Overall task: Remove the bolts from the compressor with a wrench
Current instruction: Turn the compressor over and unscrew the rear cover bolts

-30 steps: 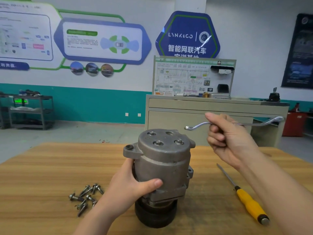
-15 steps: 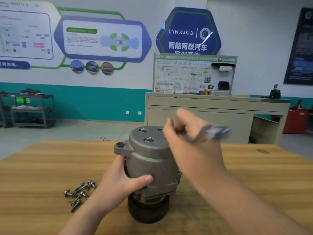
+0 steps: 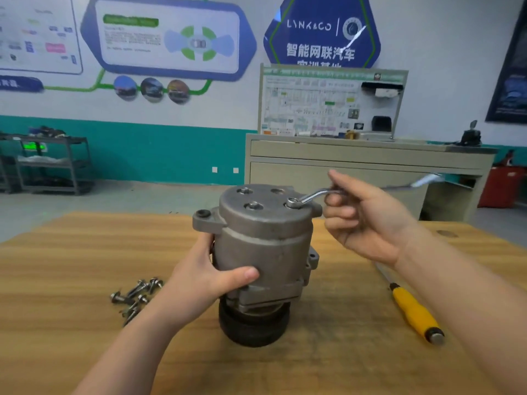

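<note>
Bolt under wrench ring [image 3: 292,203] hidden, wrench far end blurred, compressor [image 3: 265,246] back unseen

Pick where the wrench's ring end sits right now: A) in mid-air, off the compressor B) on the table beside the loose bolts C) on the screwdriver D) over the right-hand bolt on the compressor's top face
D: the wrench ring sits over the bolt at the right of the compressor top, with the right hand holding the shank.

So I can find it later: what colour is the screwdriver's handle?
Yellow handle with a grey end cap, seen in the head view.
</note>
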